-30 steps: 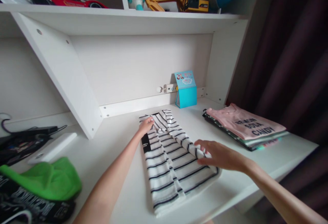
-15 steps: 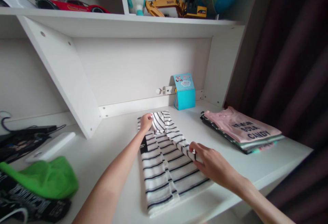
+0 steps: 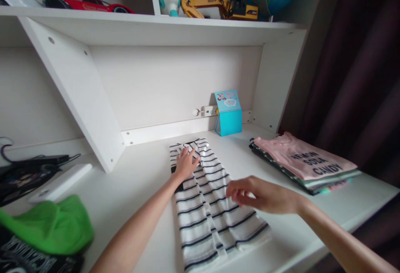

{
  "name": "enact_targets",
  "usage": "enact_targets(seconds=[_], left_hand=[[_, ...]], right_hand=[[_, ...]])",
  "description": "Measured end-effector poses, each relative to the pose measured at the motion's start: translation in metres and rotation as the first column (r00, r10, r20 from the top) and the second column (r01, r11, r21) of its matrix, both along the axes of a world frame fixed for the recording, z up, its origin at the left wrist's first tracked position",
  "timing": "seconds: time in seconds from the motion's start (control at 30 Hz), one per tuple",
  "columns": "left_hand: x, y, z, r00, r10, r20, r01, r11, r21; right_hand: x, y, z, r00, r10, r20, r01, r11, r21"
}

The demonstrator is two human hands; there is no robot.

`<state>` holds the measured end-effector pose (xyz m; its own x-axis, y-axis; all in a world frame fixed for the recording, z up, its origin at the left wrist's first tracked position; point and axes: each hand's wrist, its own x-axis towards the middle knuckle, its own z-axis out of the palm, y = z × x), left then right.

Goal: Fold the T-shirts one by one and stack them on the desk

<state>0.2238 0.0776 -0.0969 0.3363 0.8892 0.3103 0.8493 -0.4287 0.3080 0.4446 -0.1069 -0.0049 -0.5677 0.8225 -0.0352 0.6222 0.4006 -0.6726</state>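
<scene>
A white shirt with dark stripes point(image 3: 203, 219) lies on the white desk, both sides folded inward into a long strip. My left hand point(image 3: 186, 165) rests on it near the collar end, fingers spread over the cloth. Over the right side of the shirt is my right hand point(image 3: 250, 191), its fingers loosely curled and the thumb apart, with no cloth visible in its grasp. A black patch on the shirt's left side is partly covered by my left hand and wrist.
To the right lies a stack of folded clothes topped by a pink shirt point(image 3: 309, 156). A blue desk calendar point(image 3: 229, 121) stands at the back. Green cloth point(image 3: 59, 225), a white bar-shaped object point(image 3: 61, 182) and dark items lie left. Toys, including a yellow excavator point(image 3: 221, 5), sit on the shelf point(image 3: 175, 19).
The right-hand flap, held up before, now lies folded inward, and my right hand has let it go. My left hand went from pinching near the collar to lying flat there.
</scene>
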Motion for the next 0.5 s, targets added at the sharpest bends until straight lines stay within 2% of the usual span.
enact_targets(seconds=[0.1,0.27,0.4,0.5], left_hand=[[0.007,-0.006,-0.003,0.992,-0.011,-0.128,0.001,0.997,-0.078],[0.006,-0.007,-0.001,0.985,-0.021,-0.170,0.008,0.997,-0.077],[0.005,-0.006,-0.003,0.977,-0.055,-0.205,0.042,0.997,-0.069],[0.005,-0.005,-0.003,0.974,-0.095,-0.206,0.083,0.994,-0.070]], right_hand=[[0.017,0.069,-0.015,0.970,-0.240,-0.036,0.240,0.971,-0.003],[0.027,0.183,-0.057,0.881,-0.468,-0.067,0.460,0.881,-0.108],[0.012,0.243,-0.083,0.798,-0.582,-0.157,0.557,0.812,-0.175],[0.005,0.272,-0.095,0.765,-0.604,-0.223,0.572,0.797,-0.196]])
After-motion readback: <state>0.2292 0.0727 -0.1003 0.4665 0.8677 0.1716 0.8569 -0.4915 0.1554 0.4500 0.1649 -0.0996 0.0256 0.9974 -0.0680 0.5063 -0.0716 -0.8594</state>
